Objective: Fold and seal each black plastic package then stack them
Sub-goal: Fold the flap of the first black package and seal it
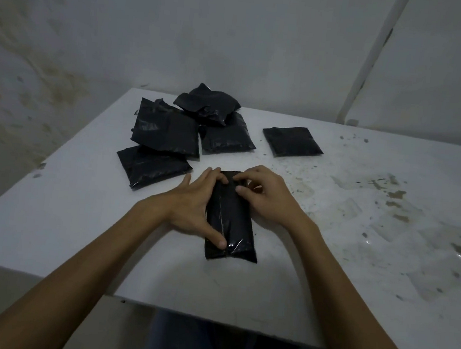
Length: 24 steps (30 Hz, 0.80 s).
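Hands are folding one black package [231,216] on the counter [330,240]: left hand [195,207] is pressing flat, right hand [264,194] is pinching the flap; sealing should follow.

Take the package [231,216] lying lengthwise on the table [310,294] as the mark. Both hands crowd it: the left hand [195,204] lies along its left side, the right hand [263,197] over its far right corner, and the forearms fill the approach from the near edge. Beyond it and to the left, a heap of black packages [183,130] blocks the way, the nearest one close to the left fingertips. Beyond it to the right a single flat package [293,141] sits apart, with an open lane between it and the heap. Right of the mark the stained tabletop lies open. The wall [237,34] closes off the far side.
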Each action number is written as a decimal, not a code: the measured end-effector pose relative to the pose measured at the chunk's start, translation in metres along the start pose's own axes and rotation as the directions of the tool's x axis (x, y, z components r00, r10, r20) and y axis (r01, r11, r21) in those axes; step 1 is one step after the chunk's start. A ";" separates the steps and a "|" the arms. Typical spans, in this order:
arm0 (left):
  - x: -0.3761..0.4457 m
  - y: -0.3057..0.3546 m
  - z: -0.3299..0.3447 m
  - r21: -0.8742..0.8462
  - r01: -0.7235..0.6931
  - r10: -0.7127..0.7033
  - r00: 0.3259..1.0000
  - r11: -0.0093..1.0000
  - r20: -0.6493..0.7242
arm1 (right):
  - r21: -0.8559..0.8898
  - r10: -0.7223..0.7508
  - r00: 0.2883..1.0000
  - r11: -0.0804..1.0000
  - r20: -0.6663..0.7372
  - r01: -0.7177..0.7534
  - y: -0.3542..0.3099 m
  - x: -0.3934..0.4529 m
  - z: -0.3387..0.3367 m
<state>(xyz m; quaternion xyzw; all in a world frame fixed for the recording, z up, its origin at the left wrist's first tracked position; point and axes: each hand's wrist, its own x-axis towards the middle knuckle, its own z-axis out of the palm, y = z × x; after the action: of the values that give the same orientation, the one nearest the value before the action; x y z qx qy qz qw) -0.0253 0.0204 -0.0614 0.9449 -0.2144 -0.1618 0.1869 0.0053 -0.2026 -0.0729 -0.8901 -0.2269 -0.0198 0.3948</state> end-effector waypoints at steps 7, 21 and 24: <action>0.032 0.009 -0.011 0.129 0.080 -0.101 0.982 0.988 0.160 | 0.036 0.202 0.961 0.979 -0.187 -0.199 0.028 -0.017 -0.048; 0.054 0.013 -0.010 0.036 0.143 -0.147 0.976 0.989 0.161 | -0.237 0.462 0.667 0.688 -0.585 -0.685 0.092 -0.023 -0.100; 0.054 0.012 -0.009 0.021 0.140 -0.142 0.977 0.990 0.157 | -0.234 0.422 0.663 0.706 -0.619 -0.668 0.092 -0.026 -0.100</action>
<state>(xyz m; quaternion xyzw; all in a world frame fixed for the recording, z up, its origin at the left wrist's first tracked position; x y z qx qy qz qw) 0.0199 -0.0123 -0.0607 0.9429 -0.1618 -0.2478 0.1525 0.0350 -0.3374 -0.0733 -0.9403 0.1857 -0.1885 0.2140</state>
